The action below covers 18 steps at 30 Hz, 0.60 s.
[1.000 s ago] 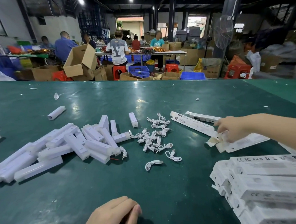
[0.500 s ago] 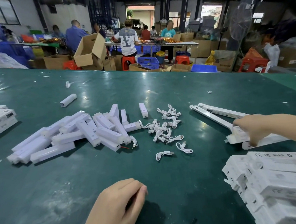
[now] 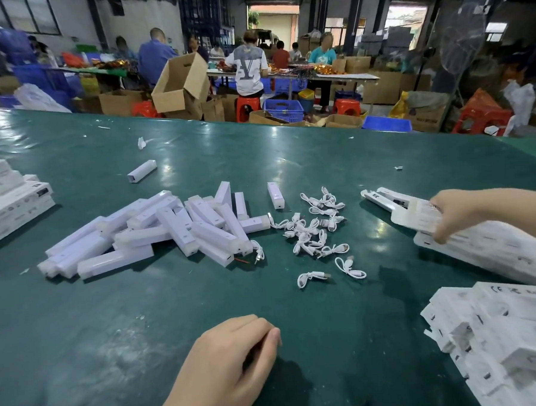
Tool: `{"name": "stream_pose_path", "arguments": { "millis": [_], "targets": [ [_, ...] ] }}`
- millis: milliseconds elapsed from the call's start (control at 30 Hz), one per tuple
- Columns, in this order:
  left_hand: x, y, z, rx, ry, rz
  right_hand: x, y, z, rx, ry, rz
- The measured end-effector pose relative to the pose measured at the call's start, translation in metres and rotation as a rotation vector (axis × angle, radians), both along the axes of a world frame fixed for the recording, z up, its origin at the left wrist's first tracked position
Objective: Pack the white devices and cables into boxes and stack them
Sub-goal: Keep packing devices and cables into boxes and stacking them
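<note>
Looks like the box-grabbing step: the right hand point(image 3: 456, 214) pinches a flat box point(image 3: 416, 216) off the tabletop point(image 3: 142, 318), left hand point(image 3: 228, 366) loosely curled, holding nothing. Next it probably needs opening up, then a device point(image 3: 175, 231) and cable point(image 3: 312, 276).

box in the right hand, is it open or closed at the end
Open: the box in the right hand shows its end flaps sticking out unfolded toward the cables.
</note>
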<state>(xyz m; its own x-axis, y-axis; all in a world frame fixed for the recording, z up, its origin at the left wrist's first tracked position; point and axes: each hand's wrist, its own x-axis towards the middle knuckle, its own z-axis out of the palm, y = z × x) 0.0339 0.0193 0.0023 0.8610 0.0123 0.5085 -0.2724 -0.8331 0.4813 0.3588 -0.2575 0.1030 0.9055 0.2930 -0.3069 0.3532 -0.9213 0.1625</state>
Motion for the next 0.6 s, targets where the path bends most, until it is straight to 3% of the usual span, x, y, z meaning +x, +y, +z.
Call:
{"name": "stream_pose_path", "arguments": {
  "millis": [133,300,600],
  "targets": [
    [-0.001,0.001,0.000,0.012,0.004,0.005,-0.002,0.009,-0.015,-0.106,0.071,-0.010],
    [-0.001,0.001,-0.001,0.028,0.004,0.020,-0.005,0.011,-0.015,-0.066,0.076,-0.074],
    [-0.002,0.002,-0.005,-0.012,0.014,0.014,-0.018,0.017,-0.005,-0.196,-0.076,0.022]
  ]
}}
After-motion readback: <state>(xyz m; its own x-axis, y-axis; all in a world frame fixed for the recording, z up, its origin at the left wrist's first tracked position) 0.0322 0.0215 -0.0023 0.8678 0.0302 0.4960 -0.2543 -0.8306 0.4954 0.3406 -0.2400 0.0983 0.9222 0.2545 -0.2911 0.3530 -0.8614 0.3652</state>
